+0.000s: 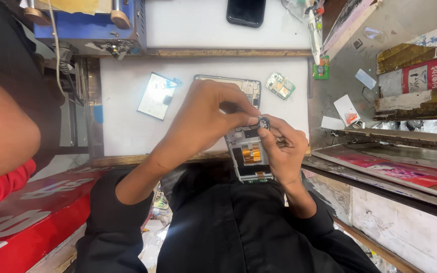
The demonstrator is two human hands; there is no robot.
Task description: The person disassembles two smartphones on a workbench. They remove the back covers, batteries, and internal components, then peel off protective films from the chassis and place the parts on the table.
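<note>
From the head view, I am looking down on an opened phone body [249,151], its back off, orange flex strips showing in the middle. I am holding it over the near edge of the white worktop [127,126], just above my lap in the black shirt [238,227].

My left hand [203,119] is reaching in from seven o'clock, fingers [238,106] curled down and pinched together at the top corner of the phone body. Something small and dark is sitting under the tips, but I cannot tell what it is. My right hand [281,146] is coming in from five o'clock, gripping the phone body along its right side, with the thumb and forefinger closing at the same top corner, touching my left fingertips.

On the worktop at twelve o'clock from my hands, a second phone frame [251,87] is lying partly hidden behind my left hand. At one o'clock a small green circuit board [280,85] is resting just beside it. At ten o'clock a shiny rectangular panel [157,96] is lying tilted, well apart from the others. Farther off at twelve o'clock, a black phone [246,11] is lying on a raised white surface. At eleven o'clock a blue machine [92,25] is standing at the far corner.

At nine o'clock another person's bare arm [1,131] is showing, with a red sleeve below it.
</note>
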